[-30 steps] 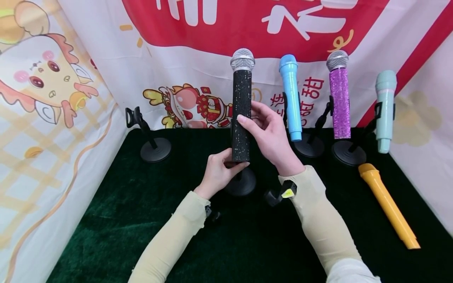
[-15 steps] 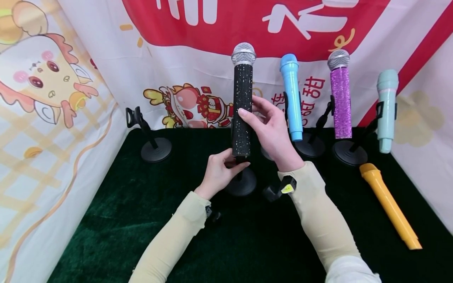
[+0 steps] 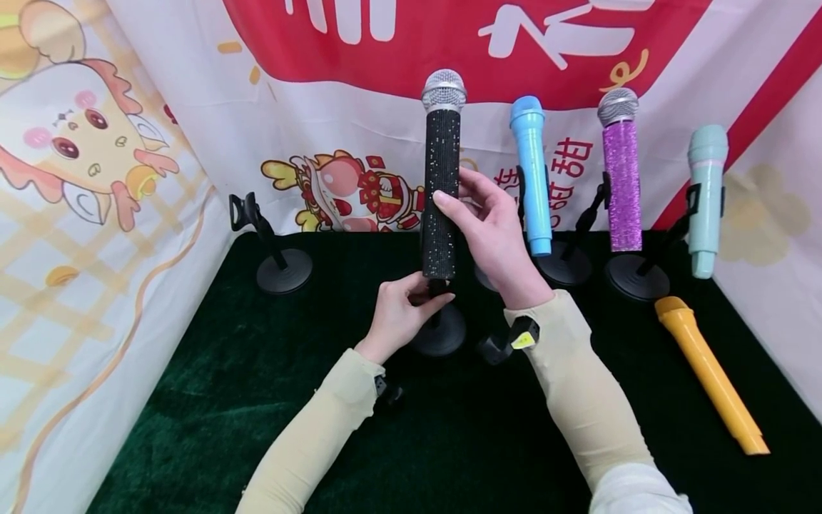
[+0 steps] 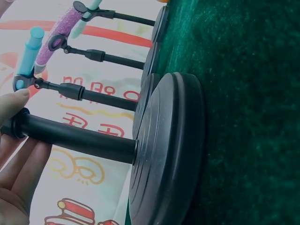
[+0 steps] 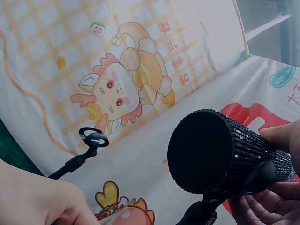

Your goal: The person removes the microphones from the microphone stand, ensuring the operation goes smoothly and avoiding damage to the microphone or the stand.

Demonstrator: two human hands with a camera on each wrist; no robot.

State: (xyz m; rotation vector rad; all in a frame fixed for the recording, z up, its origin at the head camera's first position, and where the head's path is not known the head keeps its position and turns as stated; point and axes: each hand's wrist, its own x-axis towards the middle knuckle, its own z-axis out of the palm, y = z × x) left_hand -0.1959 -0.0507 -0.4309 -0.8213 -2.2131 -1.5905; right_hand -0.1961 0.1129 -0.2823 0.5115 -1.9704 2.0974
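A black glitter-covered microphone with a silver mesh head stands nearly upright in mid-view. My right hand grips its body from the right, thumb across the front. Below it, my left hand holds the upper pole of a black desktop microphone stand; the round base rests on the green cloth. In the left wrist view, thumb and fingers wrap the collar at the top of the pole. The right wrist view shows the flat bottom of the microphone, with the stand's clip along its underside.
Blue, purple and mint microphones sit in stands at the back right. A yellow microphone lies on the cloth at right. At back left stands a bare-clipped stand. Printed fabric hangs behind.
The black microphone and my right hand have risen a little, and more of the stand's neck shows beneath it. My left hand stays on the pole.
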